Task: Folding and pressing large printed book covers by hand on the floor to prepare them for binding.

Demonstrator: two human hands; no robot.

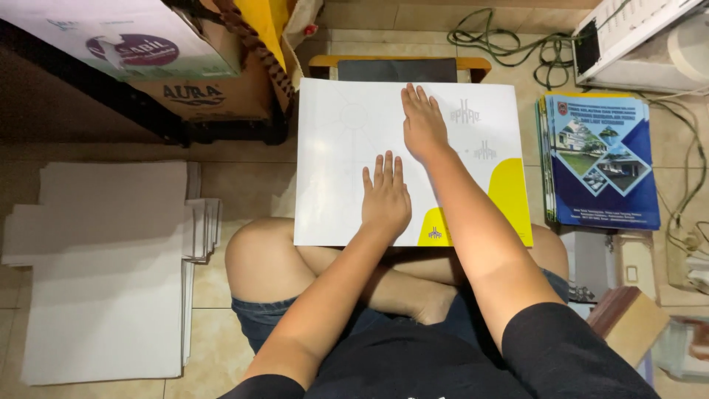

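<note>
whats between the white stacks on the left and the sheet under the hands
Head view: only bare floor tile and the person's knee separate the white paper stacks from the white-and-yellow sheet.

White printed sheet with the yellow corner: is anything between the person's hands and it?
Nothing visible. The left hand and right hand both lie flat, palms down, directly on the white printed sheet, fingers spread. No other object lies on the sheet.

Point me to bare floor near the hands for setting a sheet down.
Bare tile lies between the white sheet stacks and the white board under both hands. Right is crowded: blue booklets, cables, wooden block.
</note>
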